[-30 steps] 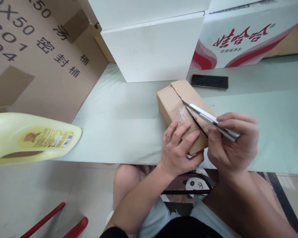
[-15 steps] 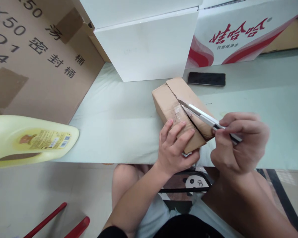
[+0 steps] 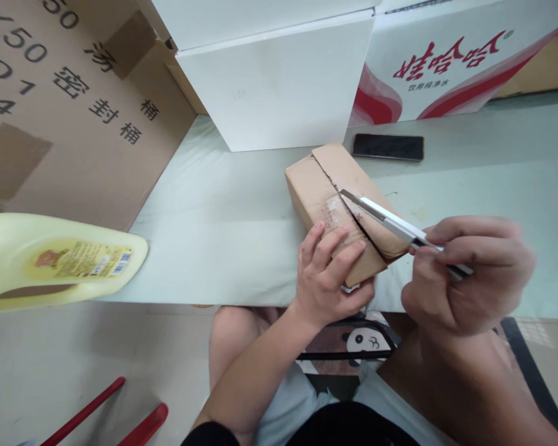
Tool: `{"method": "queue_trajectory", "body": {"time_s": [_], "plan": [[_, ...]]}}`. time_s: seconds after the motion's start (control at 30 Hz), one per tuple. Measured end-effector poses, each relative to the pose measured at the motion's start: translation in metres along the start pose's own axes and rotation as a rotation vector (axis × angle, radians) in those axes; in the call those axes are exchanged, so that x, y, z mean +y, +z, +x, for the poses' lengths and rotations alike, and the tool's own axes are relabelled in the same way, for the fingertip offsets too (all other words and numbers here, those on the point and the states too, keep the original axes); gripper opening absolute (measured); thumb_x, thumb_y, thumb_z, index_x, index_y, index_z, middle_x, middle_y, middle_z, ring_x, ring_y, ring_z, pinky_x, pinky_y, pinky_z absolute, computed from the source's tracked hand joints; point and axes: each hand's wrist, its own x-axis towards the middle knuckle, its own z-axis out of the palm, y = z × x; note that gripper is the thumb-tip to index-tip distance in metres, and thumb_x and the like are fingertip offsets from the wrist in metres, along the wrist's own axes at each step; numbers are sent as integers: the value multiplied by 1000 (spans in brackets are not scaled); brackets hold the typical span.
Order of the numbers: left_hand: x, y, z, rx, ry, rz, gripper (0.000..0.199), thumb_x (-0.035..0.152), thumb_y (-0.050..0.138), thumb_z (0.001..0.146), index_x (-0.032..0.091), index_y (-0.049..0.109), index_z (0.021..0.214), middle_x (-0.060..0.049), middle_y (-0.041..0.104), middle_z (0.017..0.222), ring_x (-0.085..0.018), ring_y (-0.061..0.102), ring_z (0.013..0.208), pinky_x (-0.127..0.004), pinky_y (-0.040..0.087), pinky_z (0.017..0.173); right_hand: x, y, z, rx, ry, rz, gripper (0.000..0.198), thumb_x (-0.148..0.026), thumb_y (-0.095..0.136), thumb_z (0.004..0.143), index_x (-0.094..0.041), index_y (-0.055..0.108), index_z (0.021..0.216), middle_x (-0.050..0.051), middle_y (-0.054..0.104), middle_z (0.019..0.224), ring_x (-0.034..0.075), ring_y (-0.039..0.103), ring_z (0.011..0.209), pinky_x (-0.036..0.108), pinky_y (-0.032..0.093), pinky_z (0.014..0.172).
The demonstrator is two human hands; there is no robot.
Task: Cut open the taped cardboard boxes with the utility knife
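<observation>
A small brown cardboard box [image 3: 309, 186] sits near the table's front edge, with a dark slit along the seam between its top flaps. My left hand [image 3: 330, 266] grips its near left end, fingers on top and thumb at the near side. In my right hand [image 3: 469, 272] is a utility knife [image 3: 390, 223] with a white and black handle, pinched between thumb and fingers. Its blade points to the upper left over the seam; whether the tip touches the cardboard I cannot tell.
A black phone [image 3: 388, 147] lies behind the box on the pale green table cover [image 3: 204, 235]. White cartons [image 3: 279, 93] stand at the back. On the left are a large brown carton [image 3: 97, 142] and a yellow jug [image 3: 74, 229]. Red bars [image 3: 144, 424] show near the floor.
My right hand and the utility knife have moved to the right and slightly down, drawing the blade back from the seam. My left hand and the box stay almost where they were.
</observation>
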Motion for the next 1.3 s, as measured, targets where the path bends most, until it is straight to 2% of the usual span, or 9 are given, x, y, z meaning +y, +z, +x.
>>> {"method": "queue_trajectory", "body": {"time_s": [0.23, 0.4, 0.57, 0.73, 0.97, 1.07, 1.3], "plan": [[0, 2, 0, 28, 7, 2, 42, 41, 62, 86, 21, 61, 122, -11, 68, 126, -28, 66, 124, -52, 41, 123, 3, -1, -1, 31, -7, 54, 29, -8, 65, 76, -22, 43, 63, -1, 56, 72, 11, 55, 55, 28, 42, 49], [1, 3, -2, 20, -18, 7, 43, 41, 63, 85, 23, 61, 124, -10, 69, 125, -29, 64, 127, -53, 41, 123, 1, 0, -2, 43, 87, 81, 28, -7, 64, 77, -22, 44, 65, 1, 57, 72, 13, 55, 59, 30, 43, 52], [1, 3, -1, 6, 0, 5, 44, 40, 64, 85, 21, 61, 124, -11, 68, 128, -29, 63, 127, -52, 39, 124, 4, -1, -7, 8, 82, 91, 26, -7, 65, 78, -23, 46, 69, 0, 60, 74, 14, 55, 59, 31, 43, 52], [1, 2, -2, -11, 1, 14, 46, 41, 65, 84, 22, 60, 126, -11, 67, 130, -29, 63, 128, -53, 39, 124, 7, -1, -9, 32, 20, 41, 28, -4, 69, 76, -24, 49, 77, -1, 61, 76, 15, 60, 65, 31, 46, 55], [1, 4, -3, 7, -12, 0, 46, 40, 65, 84, 22, 60, 125, -10, 67, 129, -30, 61, 130, -53, 39, 124, 3, -1, -3, -32, 40, 64, 31, -2, 65, 78, -24, 44, 72, -2, 55, 72, 13, 52, 58, 31, 41, 52], [1, 5, -4, 3, -17, -9, 47, 40, 65, 83, 22, 61, 127, -10, 67, 131, -30, 60, 132, -54, 38, 124, 1, -2, -5, -47, 79, 51, 31, -1, 63, 80, -24, 44, 72, -1, 56, 74, 14, 52, 61, 32, 41, 54], [2, 5, -1, 16, -4, -2, 44, 39, 63, 85, 20, 61, 124, -11, 67, 128, -29, 62, 128, -52, 39, 124, 2, -2, -12, -66, 26, 39, 30, 0, 66, 79, -24, 49, 78, 1, 59, 81, 17, 59, 71, 34, 46, 60]]}}
